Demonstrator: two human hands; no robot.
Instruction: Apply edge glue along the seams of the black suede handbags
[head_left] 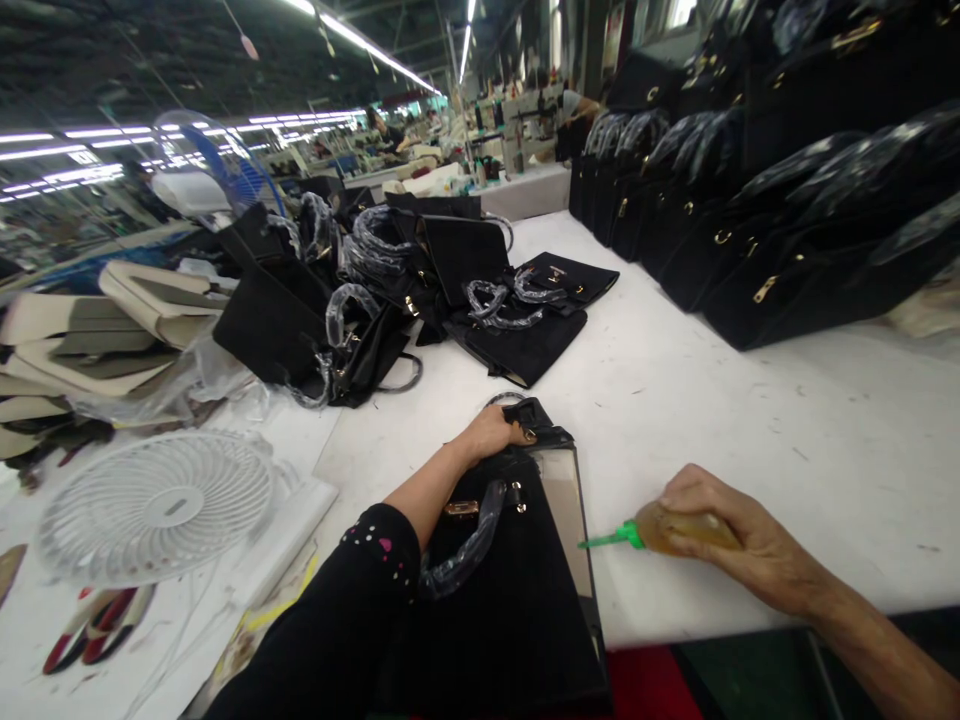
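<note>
A black handbag [517,610] lies in front of me at the table's near edge, one plastic-wrapped handle [472,560] and gold fittings on its upper face. My left hand [491,435] is closed on the bag's far end, gripping black material beside a gold fitting. Along the right side of the bag a beige inner panel [562,500] shows. My right hand [720,530] is wrapped round a squeeze bottle [675,530] of amber liquid. The bottle's green nozzle [611,538] points left, its tip close to the bag's right edge; whether it touches I cannot tell.
Black handbags [360,300] with wrapped handles are heaped beyond my hands. More black bags [750,230] stand in rows at right. On the left are a white fan [176,505], red-handled tools [97,630] and beige bag pieces [97,330]. The white table [750,430] reaches rightward.
</note>
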